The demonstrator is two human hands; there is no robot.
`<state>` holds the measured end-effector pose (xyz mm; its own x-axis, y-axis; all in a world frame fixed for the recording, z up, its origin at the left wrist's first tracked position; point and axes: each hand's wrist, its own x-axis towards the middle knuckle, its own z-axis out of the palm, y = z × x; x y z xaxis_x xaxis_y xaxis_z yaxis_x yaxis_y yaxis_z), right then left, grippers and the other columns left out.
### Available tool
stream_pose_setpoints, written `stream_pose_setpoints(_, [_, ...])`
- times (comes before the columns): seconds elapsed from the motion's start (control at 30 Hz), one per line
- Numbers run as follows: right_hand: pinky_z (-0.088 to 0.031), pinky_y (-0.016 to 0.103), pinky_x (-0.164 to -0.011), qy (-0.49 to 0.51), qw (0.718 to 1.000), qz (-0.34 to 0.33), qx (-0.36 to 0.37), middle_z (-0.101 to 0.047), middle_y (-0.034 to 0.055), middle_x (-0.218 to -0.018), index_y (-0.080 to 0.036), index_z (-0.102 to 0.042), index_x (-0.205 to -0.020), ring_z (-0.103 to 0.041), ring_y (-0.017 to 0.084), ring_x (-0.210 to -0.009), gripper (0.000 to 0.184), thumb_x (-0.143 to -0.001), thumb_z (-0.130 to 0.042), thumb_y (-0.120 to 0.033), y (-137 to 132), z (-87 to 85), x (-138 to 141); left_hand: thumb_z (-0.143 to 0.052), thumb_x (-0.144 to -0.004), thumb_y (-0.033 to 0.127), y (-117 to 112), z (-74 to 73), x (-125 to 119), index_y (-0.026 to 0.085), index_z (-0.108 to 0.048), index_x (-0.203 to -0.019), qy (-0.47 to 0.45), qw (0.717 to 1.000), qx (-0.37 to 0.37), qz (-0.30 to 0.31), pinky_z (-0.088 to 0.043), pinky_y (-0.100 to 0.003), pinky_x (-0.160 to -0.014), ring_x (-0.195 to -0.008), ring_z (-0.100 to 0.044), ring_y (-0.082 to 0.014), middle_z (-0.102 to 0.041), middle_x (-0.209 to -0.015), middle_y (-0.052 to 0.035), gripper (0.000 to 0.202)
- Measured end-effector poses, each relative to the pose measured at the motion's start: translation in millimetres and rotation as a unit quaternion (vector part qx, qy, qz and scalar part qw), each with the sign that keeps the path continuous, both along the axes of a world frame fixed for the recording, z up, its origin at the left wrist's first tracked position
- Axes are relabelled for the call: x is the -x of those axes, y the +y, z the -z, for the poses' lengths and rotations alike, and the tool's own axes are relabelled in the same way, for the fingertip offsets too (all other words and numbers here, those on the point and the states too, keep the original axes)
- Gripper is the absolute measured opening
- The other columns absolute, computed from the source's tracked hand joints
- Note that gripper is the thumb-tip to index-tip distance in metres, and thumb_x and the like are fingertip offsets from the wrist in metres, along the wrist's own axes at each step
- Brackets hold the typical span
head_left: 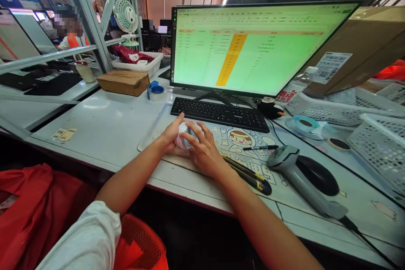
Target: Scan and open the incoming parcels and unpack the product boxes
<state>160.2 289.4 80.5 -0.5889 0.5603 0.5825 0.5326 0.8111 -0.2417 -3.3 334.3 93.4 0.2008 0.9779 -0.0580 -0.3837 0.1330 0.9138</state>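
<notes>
Both of my hands close around a small, rounded, pale object (182,130) with a shiny, plastic-looking surface; its exact kind I cannot make out. My left hand (171,136) grips it from the left side, thumb up. From the right, my right hand (204,145) lays curled fingers over its top and side. They hold it just above the front edge of the printed desk mat (152,139). A black-and-yellow box cutter (248,174) lies by my right forearm. Beyond my hands is the black keyboard (218,114).
A grey barcode scanner (303,181) rests beside a black mouse (318,175), with a pen (261,148) nearby. Behind the keyboard stands a large monitor (253,50). A cardboard box (123,82) and blue tape dispenser (156,90) are at left; white baskets (379,143) at right.
</notes>
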Motion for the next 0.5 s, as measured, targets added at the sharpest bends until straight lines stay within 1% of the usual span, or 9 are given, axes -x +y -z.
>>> stream_pose_setpoints(0.07, [-0.031, 0.068, -0.122, 0.057, 0.995, -0.02, 0.073, -0.025, 0.0092, -0.169, -0.036, -0.034, -0.156, -0.02, 0.038, -0.157, 0.082, -0.086, -0.075, -0.023, 0, -0.1, 2, -0.044, -0.1, 0.069, -4, 1.2, 2, 0.017, -0.066, -0.092, 0.048, 0.993, -0.081, -0.068, -0.054, -0.03, -0.071, -0.077, -0.064, -0.0188, -0.067, -0.086, -0.0065, 0.058])
stream_pose_setpoints(0.13, [-0.047, 0.063, -0.111, 0.163, 0.966, -0.019, 0.199, -0.023, 0.0165, -0.168, -0.034, -0.019, -0.162, -0.041, 0.038, -0.146, 0.102, -0.083, -0.082, -0.048, 2, -1.5, 4, -0.041, -0.101, 0.07, -11, 0.9, 1, 0.018, -0.066, -0.102, 0.097, 0.958, -0.231, -0.138, -0.054, -0.032, -0.081, -0.087, -0.063, -0.0196, -0.067, -0.099, -0.0068, 0.057])
stream_pose_setpoints(0.2, [-0.061, 0.052, -0.091, 0.255, 0.909, -0.019, 0.328, -0.033, 0.0204, -0.16, -0.032, -0.013, -0.163, -0.061, 0.033, -0.124, 0.105, -0.084, -0.075, -0.063, 3, -3.8, 5, -0.036, -0.103, 0.068, -21, -0.3, 0, 0.019, -0.063, -0.111, 0.139, 0.907, -0.371, -0.145, -0.051, -0.036, -0.095, -0.102, -0.062, -0.0221, -0.065, -0.112, -0.009, 0.057])
stream_pose_setpoints(0.23, [-0.064, 0.047, -0.084, 0.282, 0.884, -0.026, 0.372, -0.04, 0.0197, -0.155, -0.031, -0.015, -0.163, -0.065, 0.03, -0.115, 0.101, -0.086, -0.072, -0.066, 3, -5.0, 6, -0.035, -0.104, 0.067, -25, -0.9, -1, 0.019, -0.063, -0.114, 0.155, 0.882, -0.423, -0.137, -0.049, -0.037, -0.1, -0.108, -0.061, -0.0232, -0.064, -0.116, -0.0104, 0.056])
stream_pose_setpoints(0.3, [-0.064, 0.041, -0.079, 0.297, 0.865, -0.046, 0.401, -0.048, 0.0168, -0.149, -0.031, -0.023, -0.16, -0.065, 0.028, -0.112, 0.096, -0.085, -0.072, -0.066, 3, -7.1, 7, -0.036, -0.105, 0.064, -31, -1.4, -3, 0.018, -0.062, -0.114, 0.173, 0.85, -0.48, -0.13, -0.046, -0.039, -0.106, -0.115, -0.059, -0.0248, -0.063, -0.119, -0.0123, 0.054])
stream_pose_setpoints(0.33, [-0.064, 0.041, -0.08, 0.294, 0.874, -0.048, 0.384, -0.048, 0.0155, -0.149, -0.031, -0.026, -0.159, -0.064, 0.028, -0.114, 0.094, -0.085, -0.074, -0.062, 2, -7.8, 6, -0.037, -0.104, 0.064, -32, -1.2, -5, 0.018, -0.063, -0.113, 0.174, 0.85, -0.479, -0.136, -0.046, -0.039, -0.106, -0.116, -0.059, -0.025, -0.063, -0.119, -0.0123, 0.053])
stream_pose_setpoints(0.4, [-0.063, 0.044, -0.09, 0.257, 0.919, -0.035, 0.297, -0.044, 0.0143, -0.153, -0.032, -0.032, -0.156, -0.059, 0.03, -0.126, 0.085, -0.086, -0.076, -0.048, 1, -8.2, 5, -0.04, -0.102, 0.068, -29, 0.2, -9, 0.019, -0.064, -0.11, 0.154, 0.885, -0.408, -0.161, -0.049, -0.038, -0.1, -0.109, -0.061, -0.024, -0.065, -0.114, -0.0106, 0.055])
stream_pose_setpoints(0.47, [-0.056, 0.051, -0.105, 0.184, 0.966, -0.016, 0.182, -0.037, 0.0134, -0.16, -0.033, -0.039, -0.153, -0.048, 0.033, -0.142, 0.073, -0.088, -0.072, -0.032, 1, -7.5, 4, -0.041, -0.098, 0.075, -21, 2.0, -12, 0.019, -0.064, -0.103, 0.1, 0.942, -0.271, -0.17, -0.052, -0.034, -0.086, -0.095, -0.064, -0.0218, -0.067, -0.104, -0.0084, 0.061])
stream_pose_setpoints(0.5, [-0.05, 0.055, -0.112, 0.149, 0.98, -0.011, 0.133, -0.034, 0.0127, -0.162, -0.032, -0.042, -0.152, -0.041, 0.033, -0.148, 0.068, -0.089, -0.069, -0.025, 1, -7.0, 3, -0.041, -0.096, 0.078, -16, 2.6, -13, 0.018, -0.064, -0.1, 0.064, 0.966, -0.192, -0.162, -0.052, -0.032, -0.079, -0.087, -0.064, -0.0202, -0.067, -0.098, -0.0073, 0.064])
